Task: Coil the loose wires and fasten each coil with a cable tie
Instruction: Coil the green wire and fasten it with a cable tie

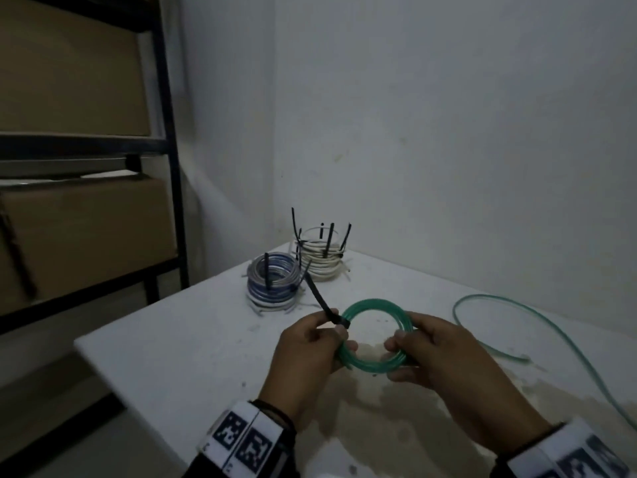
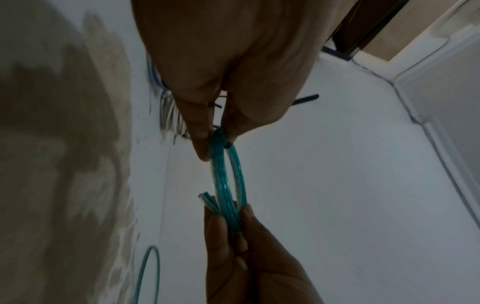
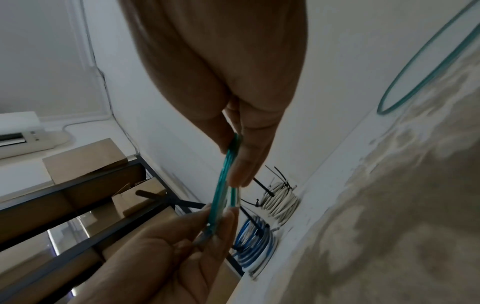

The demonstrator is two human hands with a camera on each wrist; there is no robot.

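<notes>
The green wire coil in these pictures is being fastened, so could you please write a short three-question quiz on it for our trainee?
1. True or false: the black cable tie already wraps the green wire coil.
2. Which hand pinches the coil at the tie: A, the left hand, or B, the right hand?
3. Fill in: behind the coil on the white table stand a blue-and-white stack of coils and a ____ stack of coils.

Key: 1 true; 2 A; 3 white.
</notes>
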